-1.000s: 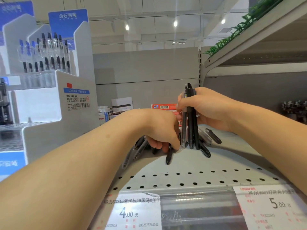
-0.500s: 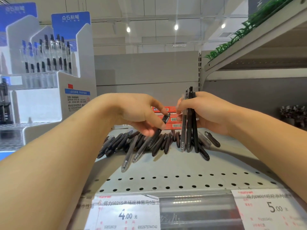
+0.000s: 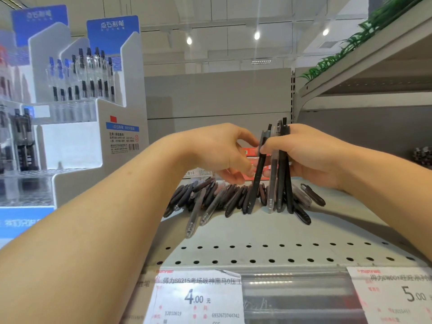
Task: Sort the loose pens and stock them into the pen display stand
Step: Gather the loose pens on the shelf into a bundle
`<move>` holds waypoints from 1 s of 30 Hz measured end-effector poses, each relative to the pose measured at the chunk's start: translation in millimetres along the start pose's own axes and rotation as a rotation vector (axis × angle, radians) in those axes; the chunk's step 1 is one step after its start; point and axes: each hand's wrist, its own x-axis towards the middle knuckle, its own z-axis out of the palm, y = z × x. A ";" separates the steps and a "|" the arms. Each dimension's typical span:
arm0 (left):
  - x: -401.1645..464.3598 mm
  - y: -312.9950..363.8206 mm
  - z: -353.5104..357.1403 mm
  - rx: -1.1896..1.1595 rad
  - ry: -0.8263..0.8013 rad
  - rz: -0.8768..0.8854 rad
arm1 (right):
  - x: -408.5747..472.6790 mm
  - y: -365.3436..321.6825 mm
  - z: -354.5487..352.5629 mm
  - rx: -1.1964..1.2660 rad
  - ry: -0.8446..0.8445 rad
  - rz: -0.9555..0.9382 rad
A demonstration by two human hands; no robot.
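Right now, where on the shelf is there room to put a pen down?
The bare strip of shelf between the loose pens and the row of holes is free, also the right end past the last pen. The back is crowded with pens and both hands.

left hand [image 3: 224, 153]: bare, no rings | right hand [image 3: 308, 155]: bare | forearms: sleeveless

We stand at a grey metal shelf [image 3: 257, 232] with rows of holes along its front edge and two price tags [image 3: 198, 298] below. A grey back panel [image 3: 217, 94] rises behind it. An upper shelf [image 3: 364, 73] on the right carries green leaves [image 3: 364, 36], perhaps artificial. Spotlights [image 3: 257, 35] shine from the white ceiling [image 3: 233, 10].
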 end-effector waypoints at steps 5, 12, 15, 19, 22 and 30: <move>-4.1 -25.1 -20.2 0.345 0.034 -0.308 | -0.1 -1.3 3.5 0.043 -0.020 0.015; -4.9 -17.5 -4.7 0.590 -0.120 -0.473 | 3.9 4.2 5.0 0.069 -0.041 0.004; -2.9 -10.5 4.4 0.648 -0.173 -0.475 | 3.9 5.8 4.3 0.088 -0.104 0.005; -6.9 -3.4 -4.0 0.510 -0.068 -0.343 | 5.7 6.4 0.6 0.102 -0.129 0.008; -7.7 1.8 -10.4 0.359 0.036 -0.188 | 3.9 5.3 2.0 0.120 -0.151 -0.004; -5.9 14.9 -9.4 0.213 0.303 0.025 | 5.1 5.2 -0.7 0.149 -0.138 0.006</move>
